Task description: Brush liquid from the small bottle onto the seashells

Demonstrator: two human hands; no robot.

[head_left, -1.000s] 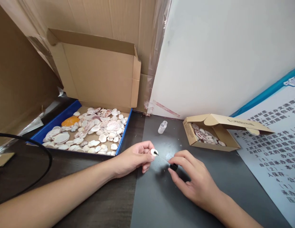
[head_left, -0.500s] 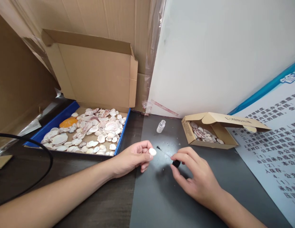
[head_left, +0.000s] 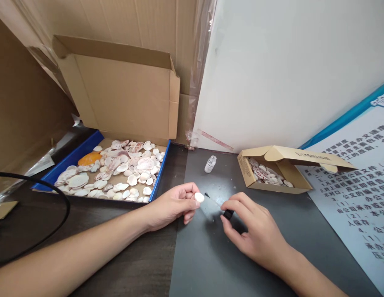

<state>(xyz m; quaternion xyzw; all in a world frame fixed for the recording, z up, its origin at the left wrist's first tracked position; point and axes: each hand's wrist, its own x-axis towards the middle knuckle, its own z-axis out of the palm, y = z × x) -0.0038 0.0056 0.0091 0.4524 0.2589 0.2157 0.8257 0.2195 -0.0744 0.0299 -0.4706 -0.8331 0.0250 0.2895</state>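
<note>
My left hand (head_left: 173,206) pinches a small white shell (head_left: 199,197) between thumb and fingers, just above the grey mat (head_left: 210,255). My right hand (head_left: 254,233) grips the black cap of a thin brush (head_left: 227,213); its dark tip (head_left: 207,194) points left, a short gap from the shell. A small clear bottle (head_left: 210,163), without a cap, stands on the mat behind both hands.
A blue-edged cardboard tray (head_left: 68,159) holding several shells lies at the left, its lid raised. A small open carton (head_left: 274,189) with shells sits at the right. A black cable (head_left: 55,194) loops at far left. A printed sheet (head_left: 359,198) leans at the right.
The brush tip was touching the shell a second ago; my right hand has drawn it back to the right, leaving a gap. My left hand stays where it was.
</note>
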